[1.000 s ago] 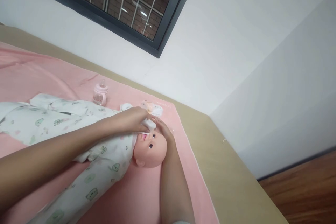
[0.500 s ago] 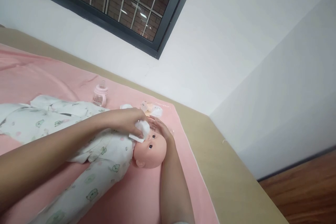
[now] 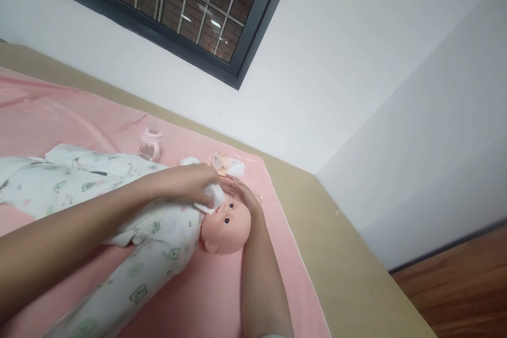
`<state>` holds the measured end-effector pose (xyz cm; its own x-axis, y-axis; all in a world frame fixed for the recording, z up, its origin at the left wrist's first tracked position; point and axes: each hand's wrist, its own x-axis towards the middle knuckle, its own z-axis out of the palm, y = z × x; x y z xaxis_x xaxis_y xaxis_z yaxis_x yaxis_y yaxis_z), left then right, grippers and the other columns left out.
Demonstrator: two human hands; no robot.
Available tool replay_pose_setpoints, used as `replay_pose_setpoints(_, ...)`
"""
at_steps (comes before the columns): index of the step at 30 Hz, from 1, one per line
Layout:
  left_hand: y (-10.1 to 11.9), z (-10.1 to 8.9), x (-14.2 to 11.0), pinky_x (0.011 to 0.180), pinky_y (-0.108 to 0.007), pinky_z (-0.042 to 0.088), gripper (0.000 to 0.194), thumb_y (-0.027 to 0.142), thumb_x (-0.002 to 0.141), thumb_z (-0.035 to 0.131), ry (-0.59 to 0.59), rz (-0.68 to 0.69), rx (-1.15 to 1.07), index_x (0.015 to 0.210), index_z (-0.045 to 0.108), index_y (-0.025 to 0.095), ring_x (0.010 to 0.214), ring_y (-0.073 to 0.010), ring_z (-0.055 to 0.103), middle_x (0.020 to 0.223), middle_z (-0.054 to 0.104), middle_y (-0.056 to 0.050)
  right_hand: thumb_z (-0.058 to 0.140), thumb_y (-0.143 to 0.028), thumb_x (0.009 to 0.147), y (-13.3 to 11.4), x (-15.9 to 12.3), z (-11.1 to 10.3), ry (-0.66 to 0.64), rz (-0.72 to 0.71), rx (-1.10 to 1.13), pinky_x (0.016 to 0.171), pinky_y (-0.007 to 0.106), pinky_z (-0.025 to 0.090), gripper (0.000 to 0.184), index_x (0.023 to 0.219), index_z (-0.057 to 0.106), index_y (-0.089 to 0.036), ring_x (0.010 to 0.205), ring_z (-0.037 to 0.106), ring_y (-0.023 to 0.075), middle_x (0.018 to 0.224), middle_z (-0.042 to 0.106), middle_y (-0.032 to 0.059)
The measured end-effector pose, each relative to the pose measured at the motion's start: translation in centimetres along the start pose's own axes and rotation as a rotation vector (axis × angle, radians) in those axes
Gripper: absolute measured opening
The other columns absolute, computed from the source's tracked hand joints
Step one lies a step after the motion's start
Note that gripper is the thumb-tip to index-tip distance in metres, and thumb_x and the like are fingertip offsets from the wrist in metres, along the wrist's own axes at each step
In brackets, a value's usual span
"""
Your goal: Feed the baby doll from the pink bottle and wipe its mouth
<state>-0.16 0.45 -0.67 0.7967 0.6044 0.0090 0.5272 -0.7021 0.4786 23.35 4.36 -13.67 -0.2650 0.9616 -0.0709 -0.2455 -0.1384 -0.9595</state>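
A baby doll (image 3: 227, 227) in a white romper printed with green animals lies on a pink blanket (image 3: 47, 116). My left hand (image 3: 194, 182) pinches a white cotton pad (image 3: 212, 198) and presses it to the doll's face beside the eye. My right hand (image 3: 241, 195) cups the top and far side of the doll's head, fingers curved against it.
A pink baby bottle (image 3: 151, 142) stands on the blanket beyond the doll. A small white item (image 3: 190, 160) and a pack of pads (image 3: 229, 165) lie near the blanket's corner. The tan mattress edge (image 3: 348, 274) runs along the right, with wooden floor below.
My left hand has slid the cotton pad a little across the doll's face, from by the nose toward the cheek and mouth. My right hand has stayed on the head.
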Motion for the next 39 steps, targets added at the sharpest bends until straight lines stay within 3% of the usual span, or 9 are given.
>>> replay_pose_setpoints(12, -0.25, 0.06, 0.20, 0.060, -0.026, 0.036, 0.016, 0.025, 0.069, 0.058, 0.027, -0.033, 0.050, 0.078, 0.070, 0.017, 0.070, -0.0209, 0.058, 0.076, 0.065, -0.004, 0.068, -0.039, 0.076, 0.44, 0.40, -0.56, 0.001, 0.003, -0.013, 0.106, 0.046, 0.041, 0.045, 0.117, 0.059, -0.023, 0.114, 0.061, 0.0225, 0.114, 0.069, 0.0077)
replay_pose_setpoints(23, -0.37, 0.14, 0.25, 0.058, -0.025, 0.035, 0.017, 0.022, 0.071, 0.056, 0.073, 0.024, 0.068, 0.077, 0.071, 0.018, 0.066, -0.0184, 0.059, 0.072, 0.067, -0.003, 0.066, -0.038, 0.077, 0.70, 0.48, -0.68, -0.006, -0.007, 0.009, 0.105, 0.045, 0.043, 0.039, 0.113, 0.060, -0.024, 0.112, 0.063, 0.0227, 0.112, 0.070, 0.0050)
replay_pose_setpoints(34, -0.33, 0.29, 0.39, 0.063, -0.023, 0.039, 0.019, 0.016, 0.071, 0.057, 0.157, 0.044, 0.051, 0.081, 0.073, 0.020, 0.078, -0.0200, 0.063, 0.081, 0.071, -0.002, 0.071, -0.039, 0.074, 0.39, 0.87, -0.82, -0.005, 0.015, 0.054, 0.102, 0.039, 0.045, 0.042, 0.112, 0.063, -0.022, 0.101, 0.065, 0.0206, 0.108, 0.071, 0.0054)
replay_pose_setpoints(39, -0.45, 0.66, 0.63, 0.064, -0.024, 0.040, 0.026, 0.011, 0.068, 0.054, 0.143, 0.057, 0.021, 0.083, 0.073, 0.021, 0.079, -0.0198, 0.065, 0.084, 0.072, -0.001, 0.072, -0.037, 0.073, 0.36, 0.76, -0.67, -0.012, 0.003, 0.059, 0.100, 0.037, 0.046, 0.041, 0.110, 0.064, -0.022, 0.098, 0.066, 0.0194, 0.107, 0.071, 0.0040)
